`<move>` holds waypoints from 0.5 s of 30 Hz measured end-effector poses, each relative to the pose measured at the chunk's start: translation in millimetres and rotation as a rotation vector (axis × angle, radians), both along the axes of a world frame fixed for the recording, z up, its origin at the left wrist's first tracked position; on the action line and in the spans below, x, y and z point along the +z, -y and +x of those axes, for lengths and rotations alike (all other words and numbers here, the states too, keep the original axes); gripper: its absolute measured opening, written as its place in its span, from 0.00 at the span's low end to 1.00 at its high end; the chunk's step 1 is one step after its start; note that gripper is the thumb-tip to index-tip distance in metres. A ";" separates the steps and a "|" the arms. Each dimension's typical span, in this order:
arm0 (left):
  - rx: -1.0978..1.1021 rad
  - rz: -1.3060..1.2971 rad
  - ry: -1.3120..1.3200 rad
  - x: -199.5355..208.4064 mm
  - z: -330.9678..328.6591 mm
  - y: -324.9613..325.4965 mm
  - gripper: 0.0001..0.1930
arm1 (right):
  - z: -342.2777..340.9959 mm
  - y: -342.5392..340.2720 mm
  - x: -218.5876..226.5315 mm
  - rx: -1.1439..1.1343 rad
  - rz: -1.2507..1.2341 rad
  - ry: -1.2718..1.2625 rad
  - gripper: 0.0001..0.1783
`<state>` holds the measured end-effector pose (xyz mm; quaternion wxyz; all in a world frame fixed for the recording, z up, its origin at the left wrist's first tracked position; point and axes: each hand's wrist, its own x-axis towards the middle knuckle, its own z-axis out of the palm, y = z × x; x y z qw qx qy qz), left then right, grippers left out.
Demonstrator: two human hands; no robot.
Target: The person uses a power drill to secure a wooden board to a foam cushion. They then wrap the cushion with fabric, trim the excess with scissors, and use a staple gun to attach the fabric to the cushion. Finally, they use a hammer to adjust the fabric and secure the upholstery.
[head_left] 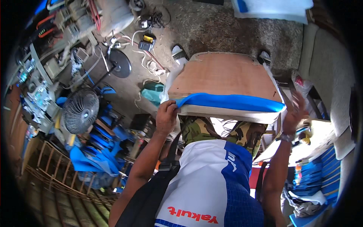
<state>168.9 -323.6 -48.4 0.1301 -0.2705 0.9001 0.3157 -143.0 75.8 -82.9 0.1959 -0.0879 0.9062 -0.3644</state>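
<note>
Left hand (166,113) pinches the blue cover (230,102) at the seat board's (223,73) near-left corner, right hand (295,113) spread open at right edge; 1-sided pull could wrinkle or slip cover.

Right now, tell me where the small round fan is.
In the head view the fan stands on the person's left, on the cluttered floor beside blue fabric pieces, below a dark round disc and left of the left hand.
</note>
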 end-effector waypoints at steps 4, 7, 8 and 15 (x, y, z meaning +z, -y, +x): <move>0.232 0.100 0.000 -5.8 10.3 0.2 0.15 | 37.8 219.2 2.3 0.661 -0.220 0.311 0.32; 0.197 0.176 0.083 -6.1 9.2 25.9 0.12 | 90.2 278.8 -11.9 0.914 -0.154 0.380 0.27; 0.168 0.166 0.045 -6.9 4.6 34.6 0.09 | 104.5 282.3 -17.2 0.950 -0.109 0.366 0.25; 0.480 0.433 -0.232 -43.2 8.9 38.9 0.05 | 122.7 281.3 -8.7 0.927 -0.072 0.202 0.09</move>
